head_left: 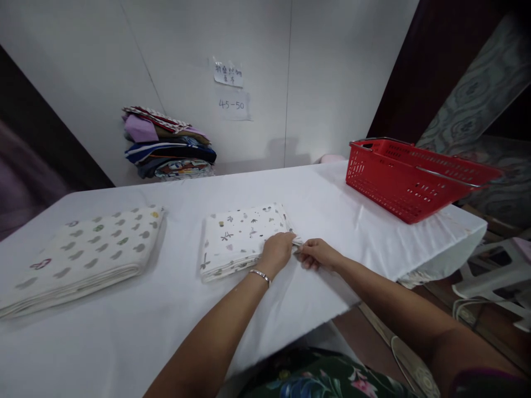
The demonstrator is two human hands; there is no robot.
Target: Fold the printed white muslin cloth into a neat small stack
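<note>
In the middle of the white-covered table (249,190) lies a folded white cloth (243,229) with small grey and brown leaf and flower prints. My left hand (279,249), a bracelet on its wrist, is closed on the near right corner of this cloth. Just right of it, my right hand (318,254) pinches the edge of the same corner with thumb and fingers. The layers at that corner are partly hidden by my hands. A larger folded white cloth (95,243) with grey spots lies to the left, apart from both hands.
A red plastic basket (398,179) stands on the table's right end. Behind the table's back edge rises a stack of folded fabrics (168,143). Two paper notes (234,105) hang on the wall. A white plastic stool (495,271) stands at the right, near cables on the floor.
</note>
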